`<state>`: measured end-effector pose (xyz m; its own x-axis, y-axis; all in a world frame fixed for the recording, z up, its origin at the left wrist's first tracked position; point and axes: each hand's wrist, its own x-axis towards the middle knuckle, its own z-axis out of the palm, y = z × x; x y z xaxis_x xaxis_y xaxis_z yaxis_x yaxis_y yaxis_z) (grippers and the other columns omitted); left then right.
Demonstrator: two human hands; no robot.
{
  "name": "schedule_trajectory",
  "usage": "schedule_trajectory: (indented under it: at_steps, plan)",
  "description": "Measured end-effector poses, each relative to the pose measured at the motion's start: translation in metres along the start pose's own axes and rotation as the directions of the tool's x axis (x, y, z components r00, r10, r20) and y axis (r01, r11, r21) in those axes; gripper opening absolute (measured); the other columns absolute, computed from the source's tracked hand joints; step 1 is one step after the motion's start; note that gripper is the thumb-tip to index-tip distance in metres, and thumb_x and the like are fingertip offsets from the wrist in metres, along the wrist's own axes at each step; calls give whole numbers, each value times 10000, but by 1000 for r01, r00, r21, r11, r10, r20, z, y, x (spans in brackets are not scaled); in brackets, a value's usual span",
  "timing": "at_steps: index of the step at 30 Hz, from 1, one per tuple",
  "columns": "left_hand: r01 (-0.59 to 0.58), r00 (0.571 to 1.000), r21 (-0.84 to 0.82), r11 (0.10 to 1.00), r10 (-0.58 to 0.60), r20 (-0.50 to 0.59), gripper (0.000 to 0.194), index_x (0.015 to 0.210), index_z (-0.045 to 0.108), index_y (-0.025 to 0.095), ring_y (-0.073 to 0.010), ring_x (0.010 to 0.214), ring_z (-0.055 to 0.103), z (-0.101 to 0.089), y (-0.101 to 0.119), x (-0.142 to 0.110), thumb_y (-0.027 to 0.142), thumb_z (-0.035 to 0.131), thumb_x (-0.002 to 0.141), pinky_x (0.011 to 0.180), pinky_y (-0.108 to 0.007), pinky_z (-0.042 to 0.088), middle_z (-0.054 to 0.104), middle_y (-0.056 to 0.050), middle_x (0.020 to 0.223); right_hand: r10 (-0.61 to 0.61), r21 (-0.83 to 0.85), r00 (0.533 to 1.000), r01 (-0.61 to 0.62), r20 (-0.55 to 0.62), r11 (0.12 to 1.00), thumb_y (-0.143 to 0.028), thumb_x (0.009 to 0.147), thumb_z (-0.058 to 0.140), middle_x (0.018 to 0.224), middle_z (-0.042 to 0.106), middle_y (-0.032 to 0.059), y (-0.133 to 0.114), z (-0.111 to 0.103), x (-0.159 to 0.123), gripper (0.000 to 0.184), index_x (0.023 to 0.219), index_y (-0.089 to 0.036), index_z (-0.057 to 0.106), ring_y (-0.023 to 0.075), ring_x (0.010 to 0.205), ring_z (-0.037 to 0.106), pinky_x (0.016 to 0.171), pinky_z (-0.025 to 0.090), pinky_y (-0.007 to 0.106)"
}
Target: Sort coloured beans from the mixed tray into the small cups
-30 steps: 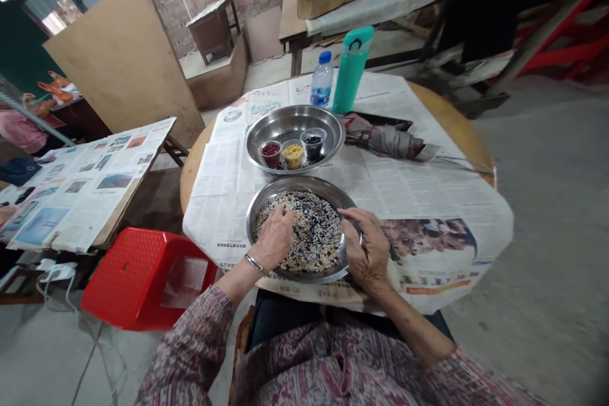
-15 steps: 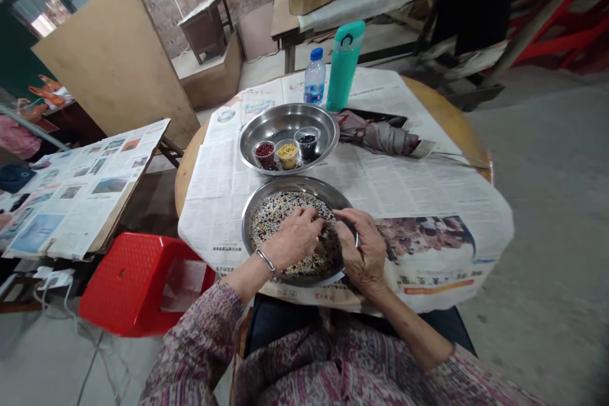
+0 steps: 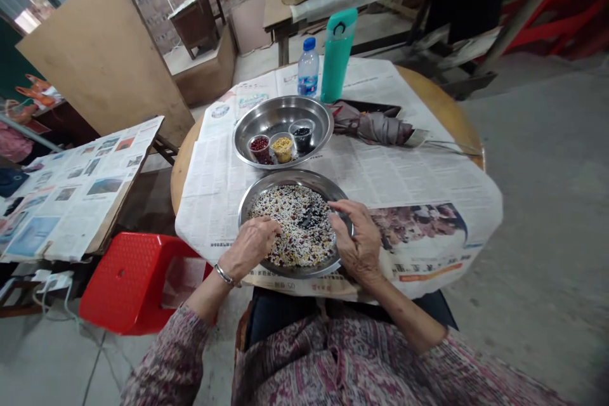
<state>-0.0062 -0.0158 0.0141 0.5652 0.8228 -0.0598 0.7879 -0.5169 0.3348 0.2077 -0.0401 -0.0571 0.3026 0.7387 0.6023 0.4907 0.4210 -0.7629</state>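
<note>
A steel basin [image 3: 247, 198] near the table's front edge holds a spread of mixed white, yellow, dark red and black grains and beans [image 3: 290, 219]. My left hand [image 3: 257, 240], with a silver bangle at the wrist, is at the basin's left side. Its fingers are curled together at the grains, and what they may hold is hidden. My right hand [image 3: 360, 238] is at the right rim, thumb and forefinger apart over the basin. Behind stands a second steel basin [image 3: 314, 111] with a cup of red beans [image 3: 260, 148], a cup of yellow beans [image 3: 282, 148] and a cup of black beans [image 3: 302, 135].
Newspaper [image 3: 200, 203] covers the round table. A water bottle [image 3: 308, 70], a green flask [image 3: 339, 57] and a folded grey umbrella [image 3: 375, 127] are at the back. To the left are a red stool [image 3: 121, 276] and a newspaper-covered table [image 3: 85, 184].
My left hand has moved left from the middle of the grains to the basin's left side. A bare dark patch now shows in the grains. The right hand stays at the right rim.
</note>
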Motion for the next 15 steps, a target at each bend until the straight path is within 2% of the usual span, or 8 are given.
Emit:
schedule_trajectory:
  at_steps: [2,6,10,12,15]
  plan:
    - [28,999,36,999,-29,28,221,1005,675,194,-180,954,657,-1,0,-9,94,491,936,919,-321,521,703,-34,982,0,0,1000,0,-2,1000,-257,923,537,1031,670,88,0,0,0,192,1060,-204,659,234,1002,622,924,497,437]
    - [-37,995,50,998,32,94,229,1163,608,214,-183,1044,631,-5,9,-18,193,577,937,946,-322,520,654,-40,1104,0,-1,1000,0,-2,1000,-262,916,541,1031,670,87,1,0,-1,192,1054,-208,662,239,1002,623,922,496,443]
    - [-46,985,125,991,24,171,126,1022,643,229,-188,965,633,-4,22,-11,302,634,919,859,-312,535,644,-18,1009,13,-7,1000,-13,7,1000,-265,914,536,1034,672,88,1,0,-1,195,1054,-215,662,245,1007,622,925,495,459]
    - [-66,990,160,985,44,137,137,989,649,231,-205,984,612,0,27,0,346,642,914,851,-322,531,644,-21,987,27,-9,1000,-27,10,1000,-272,912,532,1036,673,88,0,0,-1,198,1051,-220,663,248,1007,622,928,494,467]
    - [-109,994,177,978,109,10,255,1127,612,232,-246,1116,536,9,33,21,346,654,903,918,-373,515,596,-60,1160,47,-2,999,-47,10,999,-275,907,531,1036,674,89,-1,0,0,199,1043,-221,666,249,1006,623,930,492,467]
